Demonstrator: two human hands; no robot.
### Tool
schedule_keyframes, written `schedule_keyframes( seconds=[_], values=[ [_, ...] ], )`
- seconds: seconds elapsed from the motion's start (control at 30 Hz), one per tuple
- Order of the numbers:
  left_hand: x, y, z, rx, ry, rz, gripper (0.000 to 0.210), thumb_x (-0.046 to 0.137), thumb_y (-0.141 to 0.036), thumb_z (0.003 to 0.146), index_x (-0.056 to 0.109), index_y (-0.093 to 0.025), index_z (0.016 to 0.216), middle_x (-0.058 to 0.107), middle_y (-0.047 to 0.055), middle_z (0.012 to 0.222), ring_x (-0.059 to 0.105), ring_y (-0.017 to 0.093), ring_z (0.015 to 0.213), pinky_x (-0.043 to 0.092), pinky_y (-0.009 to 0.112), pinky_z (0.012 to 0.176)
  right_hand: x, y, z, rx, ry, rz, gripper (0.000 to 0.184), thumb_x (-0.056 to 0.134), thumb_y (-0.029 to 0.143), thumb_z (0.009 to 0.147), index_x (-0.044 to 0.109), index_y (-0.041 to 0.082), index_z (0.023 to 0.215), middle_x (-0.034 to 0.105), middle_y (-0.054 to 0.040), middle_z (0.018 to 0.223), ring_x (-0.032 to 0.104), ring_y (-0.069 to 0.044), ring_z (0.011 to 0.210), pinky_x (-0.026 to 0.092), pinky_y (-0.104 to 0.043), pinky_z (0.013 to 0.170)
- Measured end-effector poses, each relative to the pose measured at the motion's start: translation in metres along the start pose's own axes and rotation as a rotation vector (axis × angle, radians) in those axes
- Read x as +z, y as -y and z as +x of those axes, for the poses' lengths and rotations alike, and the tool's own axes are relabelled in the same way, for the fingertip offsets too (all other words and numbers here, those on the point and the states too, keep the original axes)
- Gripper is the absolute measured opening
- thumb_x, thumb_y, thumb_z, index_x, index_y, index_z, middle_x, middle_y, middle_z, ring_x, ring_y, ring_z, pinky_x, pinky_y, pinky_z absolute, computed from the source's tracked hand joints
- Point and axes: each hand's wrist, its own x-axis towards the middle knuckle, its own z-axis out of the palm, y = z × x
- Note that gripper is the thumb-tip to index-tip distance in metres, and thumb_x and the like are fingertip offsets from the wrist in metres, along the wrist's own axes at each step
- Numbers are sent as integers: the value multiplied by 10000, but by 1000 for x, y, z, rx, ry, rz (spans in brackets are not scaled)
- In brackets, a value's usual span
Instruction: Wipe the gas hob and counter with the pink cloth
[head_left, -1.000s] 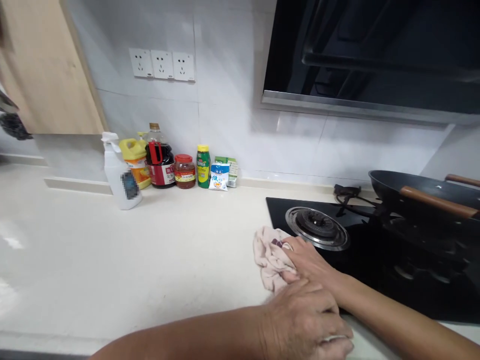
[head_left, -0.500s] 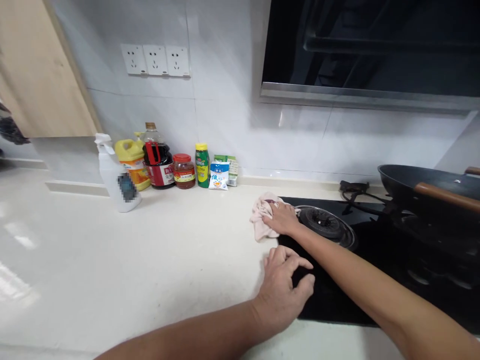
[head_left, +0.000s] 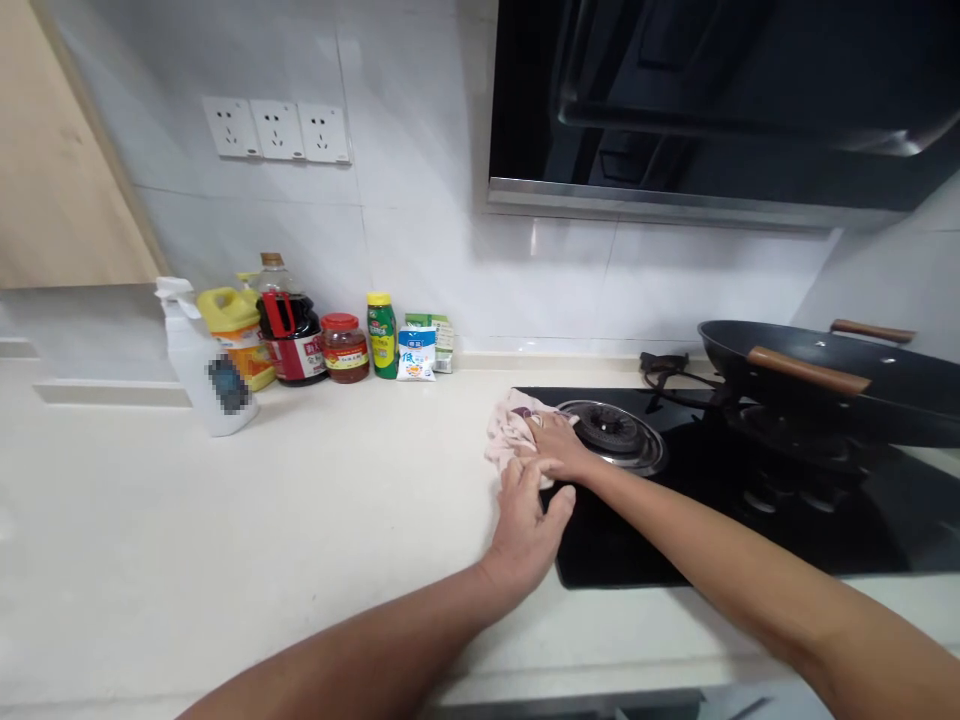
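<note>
My right hand (head_left: 556, 442) presses down on a crumpled pale pink cloth (head_left: 506, 425) at the left edge of the black glass gas stove (head_left: 607, 545). Its fingers are partly buried in the folds. Just in front of it, my left hand (head_left: 529, 520) reaches to the cloth's near edge, thumb and fingers apart, gripping nothing; whether its fingertips touch the cloth I cannot tell. Right of the cloth lies the left burner (head_left: 611, 430) with its shiny metal ring.
A dark wok (head_left: 810, 350) with wooden handles sits on the right burner, under the range hood (head_left: 675, 110). Along the wall stand a white spray bottle (head_left: 199, 360), a yellow jug (head_left: 232, 325), a soy sauce bottle (head_left: 289, 335), a red-lidded jar (head_left: 345, 350), a green bottle (head_left: 382, 338) and seasoning packets (head_left: 416, 352).
My left hand has moved up to the cloth's near edge. My right hand stays on the cloth at the stove's left edge. The view has shifted to the right, showing more of the wok.
</note>
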Motion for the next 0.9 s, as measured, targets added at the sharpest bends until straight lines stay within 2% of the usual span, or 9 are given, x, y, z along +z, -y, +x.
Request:
schedule_keyframes(
  seconds=[0.13,0.27,0.4,0.53,0.63,0.7,0.8,0.9],
  values=[
    [-2,4,5,89,-77,13,237,563,-235,920,615,-255,1151,521,67,1188,515,232,1193,417,430,1087,5,-16,-66,-148,-96,46,643,402,559,977,428,177,1494,433,-188,1493,387,-326,1369,263,-493,1141],
    [-6,1,8,129,-19,49,194,555,-267,945,639,-260,1120,523,69,1192,499,238,1232,412,429,1089,5,-47,-128,-169,-183,61,639,399,539,988,362,224,1543,453,-148,1483,399,-298,1359,289,-481,1149],
    [-12,-2,13,79,36,63,167,546,-295,959,665,-267,1072,537,60,1171,516,232,1215,474,376,986,4,-92,-173,-72,-204,5,643,381,513,993,359,197,1552,497,-152,1452,426,-293,1353,302,-452,1148],
    [-18,-1,20,16,40,60,178,529,-307,964,673,-248,1050,557,54,1111,565,208,1093,501,323,870,3,-119,-180,151,-180,-86,644,368,521,983,438,151,1505,541,-192,1395,479,-331,1301,351,-456,1077],
    [-18,2,21,11,70,91,188,549,-316,953,679,-243,1067,560,56,1120,569,208,1086,506,326,883,-2,-105,-162,390,-152,-114,676,347,568,976,443,156,1503,544,-222,1381,489,-388,1285,334,-517,1042],
    [-15,4,21,46,119,121,210,574,-335,942,681,-243,1098,562,64,1140,562,222,1121,512,348,916,-6,-82,-148,466,-119,-87,708,328,619,968,439,176,1509,515,-239,1407,483,-418,1289,304,-545,1043],
    [-11,5,21,114,179,178,257,584,-358,940,673,-247,1154,562,78,1208,542,238,1202,491,398,1006,-12,-41,-137,409,-88,-13,754,368,652,946,416,174,1526,419,-259,1498,414,-446,1348,239,-570,1077],
    [-11,3,19,152,216,285,299,555,-385,957,672,-248,1195,537,94,1345,482,264,1321,422,456,1105,-12,-10,-142,220,-82,90,721,382,619,957,403,192,1537,357,-241,1558,318,-435,1420,171,-571,1122]
  ],
)
